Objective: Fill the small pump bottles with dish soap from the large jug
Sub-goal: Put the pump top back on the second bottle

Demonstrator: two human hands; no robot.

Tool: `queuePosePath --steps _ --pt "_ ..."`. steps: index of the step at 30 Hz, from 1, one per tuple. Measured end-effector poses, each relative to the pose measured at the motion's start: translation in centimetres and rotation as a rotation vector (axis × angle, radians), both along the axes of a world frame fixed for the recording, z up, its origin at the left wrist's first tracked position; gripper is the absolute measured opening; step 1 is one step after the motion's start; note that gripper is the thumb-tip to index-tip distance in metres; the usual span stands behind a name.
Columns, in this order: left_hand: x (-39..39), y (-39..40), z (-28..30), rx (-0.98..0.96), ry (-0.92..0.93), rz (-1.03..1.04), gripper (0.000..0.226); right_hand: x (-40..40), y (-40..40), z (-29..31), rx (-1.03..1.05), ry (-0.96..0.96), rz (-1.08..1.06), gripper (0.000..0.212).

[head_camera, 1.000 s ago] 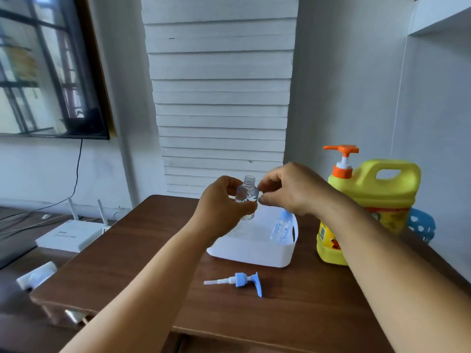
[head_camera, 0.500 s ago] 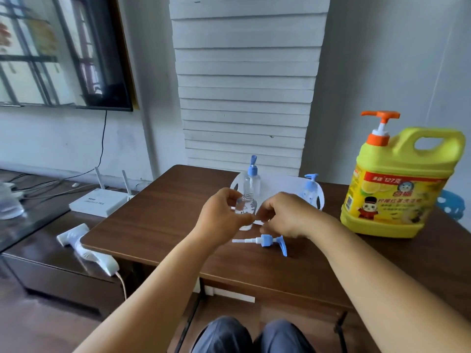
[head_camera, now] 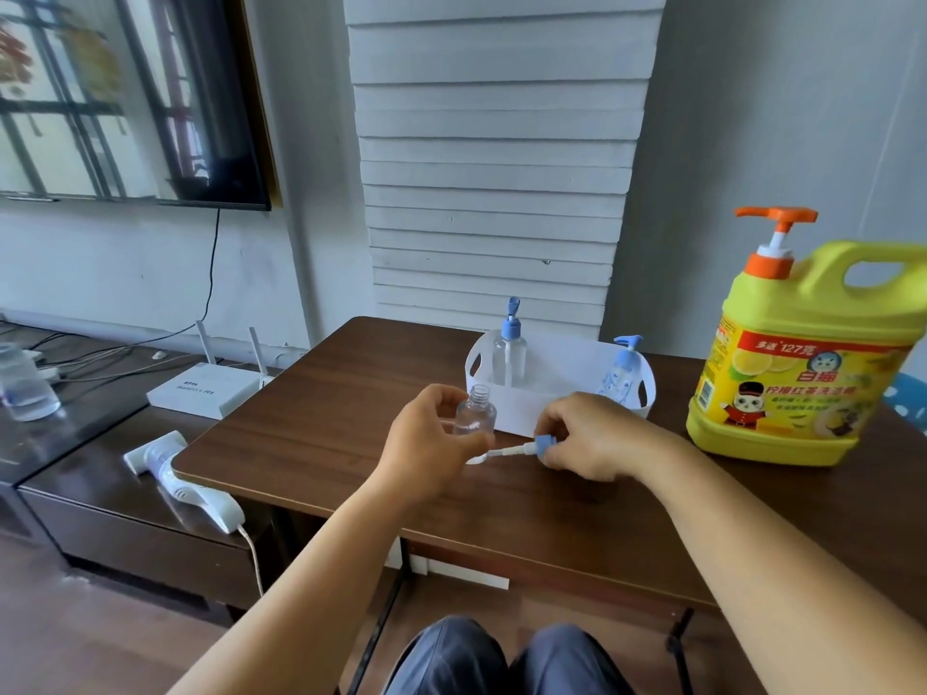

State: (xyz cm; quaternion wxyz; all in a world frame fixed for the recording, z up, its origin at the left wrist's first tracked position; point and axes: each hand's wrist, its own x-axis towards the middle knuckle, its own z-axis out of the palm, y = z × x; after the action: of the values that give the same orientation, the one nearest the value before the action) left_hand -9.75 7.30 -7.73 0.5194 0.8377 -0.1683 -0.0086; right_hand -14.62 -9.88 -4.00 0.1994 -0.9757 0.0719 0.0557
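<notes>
My left hand [head_camera: 426,443] grips a small clear bottle [head_camera: 476,413], upright, with its threaded neck uncapped, just above the brown table [head_camera: 311,443]. My right hand [head_camera: 587,436] pinches a blue-and-white pump head [head_camera: 521,449] lying sideways, its tube pointing left toward the bottle. A white caddy [head_camera: 562,373] behind my hands holds two small pump bottles with blue tops: one upright on the left [head_camera: 509,351], one leaning on the right [head_camera: 622,376]. The large yellow dish soap jug [head_camera: 797,358] with an orange pump stands at the table's right.
A white router [head_camera: 205,388] and a white handheld device [head_camera: 185,481] with a cable lie on the low dark cabinet to the left. A clear water container [head_camera: 25,388] stands at the far left. My knees [head_camera: 501,659] show under the table's front edge.
The view has tilted down and back. My hands lowered with the bottle toward the table, and my right hand has taken hold of the pump head that lay on the tabletop.
</notes>
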Motion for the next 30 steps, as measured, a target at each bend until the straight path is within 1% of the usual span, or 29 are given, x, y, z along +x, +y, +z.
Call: queuePosePath --steps 2,3,7,11,13,18,21,24,30 --pt "0.2 0.1 0.1 -0.01 -0.008 0.009 0.04 0.0 -0.5 0.5 0.046 -0.079 -0.023 0.016" --pt "0.3 0.2 0.1 -0.014 -0.007 0.007 0.04 0.1 -0.6 0.7 0.117 -0.124 -0.041 0.015" --pt "0.2 -0.3 -0.2 -0.015 0.002 -0.02 0.04 0.4 -0.8 0.9 0.56 -0.278 -0.082 0.013" --pt "0.2 -0.8 -0.8 -0.017 0.019 -0.049 0.04 0.8 -0.6 0.8 0.829 -0.417 -0.103 0.013" --pt "0.2 -1.0 -0.9 -0.02 0.02 -0.062 0.04 1.0 -0.5 0.6 0.93 -0.494 -0.139 0.015" --pt "-0.1 -1.5 -0.6 -0.048 0.009 -0.095 0.039 1.6 -0.1 0.7 1.101 -0.678 -0.208 0.012" --pt "0.0 -1.7 -0.5 -0.067 0.007 -0.09 0.041 2.0 0.0 1.2 1.209 -0.753 -0.222 0.005" --pt "0.1 -1.7 -0.5 -0.075 0.002 -0.085 0.043 2.2 -0.1 1.7 1.197 -0.802 -0.204 0.006" --pt "0.2 -1.9 -0.3 -0.083 -0.008 -0.117 0.043 2.2 0.5 2.1 1.144 -0.816 -0.119 0.01"
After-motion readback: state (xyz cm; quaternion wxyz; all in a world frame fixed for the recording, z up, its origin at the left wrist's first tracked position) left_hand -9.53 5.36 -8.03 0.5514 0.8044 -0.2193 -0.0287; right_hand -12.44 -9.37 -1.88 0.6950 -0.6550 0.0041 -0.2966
